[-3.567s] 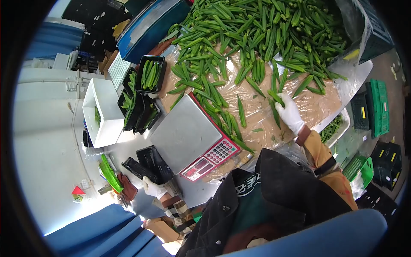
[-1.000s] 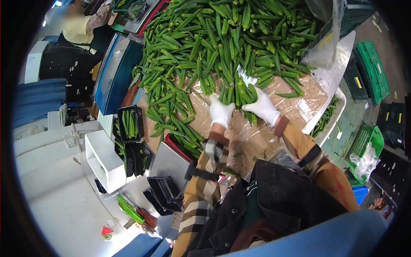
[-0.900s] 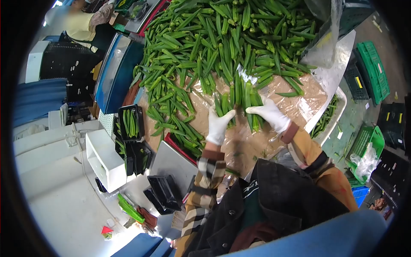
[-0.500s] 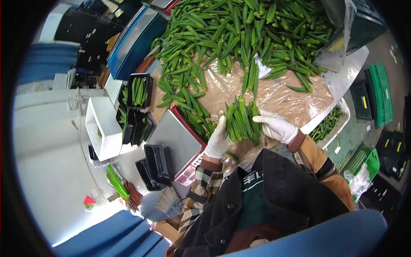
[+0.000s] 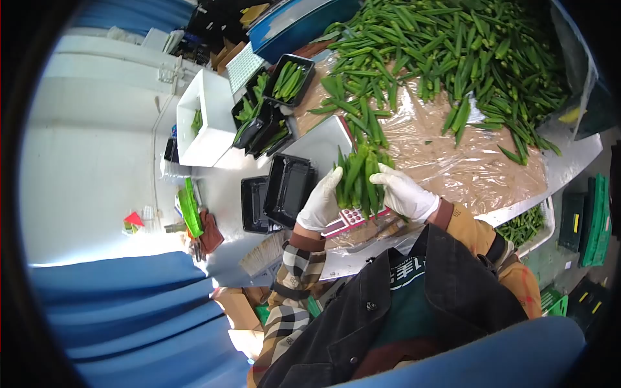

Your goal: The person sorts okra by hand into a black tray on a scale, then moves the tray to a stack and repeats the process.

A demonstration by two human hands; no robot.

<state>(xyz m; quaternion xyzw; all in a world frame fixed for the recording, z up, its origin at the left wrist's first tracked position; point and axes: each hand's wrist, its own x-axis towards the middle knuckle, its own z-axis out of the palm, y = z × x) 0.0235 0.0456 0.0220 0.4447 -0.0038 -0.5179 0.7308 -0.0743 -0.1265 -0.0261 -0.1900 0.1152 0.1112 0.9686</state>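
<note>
head-worn | forward, steeply down | worktop (image 5: 479, 171) near | edges dark, likely fisheye

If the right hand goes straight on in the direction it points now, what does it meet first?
The okra bunch, which the right hand holds together with the left hand; depth beyond it is hard to judge.

On the left, a broad white wall (image 5: 90, 161) with a small pale fitting (image 5: 165, 74) toward the far end. Near left, a blue curtain (image 5: 129, 310) in loose folds, with strong white glare (image 5: 116, 254) along the top. Far left, more blue cloth (image 5: 132, 14). On the right, past the pale table edge (image 5: 585, 158), greenish-grey floor (image 5: 546, 268) beneath a green crate (image 5: 596, 223).
</note>
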